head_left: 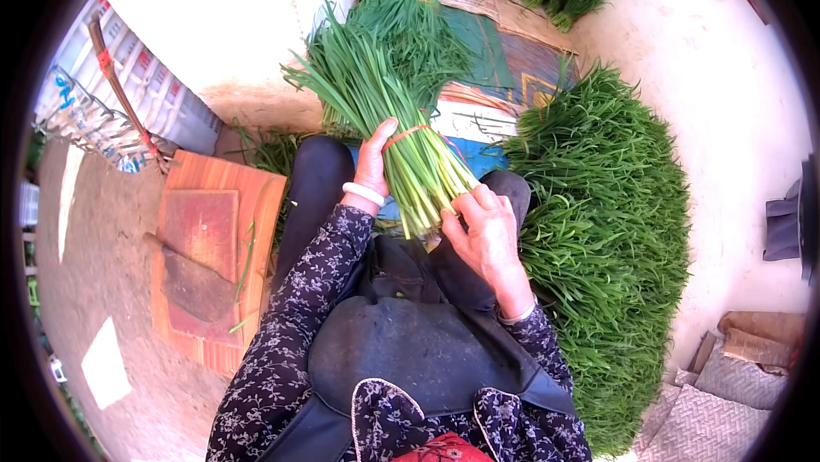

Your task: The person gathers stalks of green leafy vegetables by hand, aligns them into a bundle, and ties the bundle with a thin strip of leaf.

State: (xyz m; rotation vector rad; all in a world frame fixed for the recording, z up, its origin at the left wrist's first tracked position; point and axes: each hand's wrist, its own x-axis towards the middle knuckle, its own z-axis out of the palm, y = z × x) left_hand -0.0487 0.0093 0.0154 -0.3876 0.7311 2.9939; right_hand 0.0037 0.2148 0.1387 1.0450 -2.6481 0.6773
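Observation:
A bundle of garlic chives [389,120] lies tilted above my lap, its green leaf tips at the upper left and pale stem ends at the lower right. An orange-red band circles its stems. My left hand [373,159] is closed round the bundle's left side, thumb up by the band. At the cut ends, my right hand [487,236] pinches some of the pale stems between bent fingers. Which stems those fingers hold is partly hidden. My knees, in dark cloth, are under the bundle.
Left of my leg, a cleaver [192,283] with a wooden handle rests on stacked boards [256,214]. A big heap of chives [611,248] stands on my right. More tied bundles [410,26] lie ahead on flattened sheets [478,43], beside a white block [231,26].

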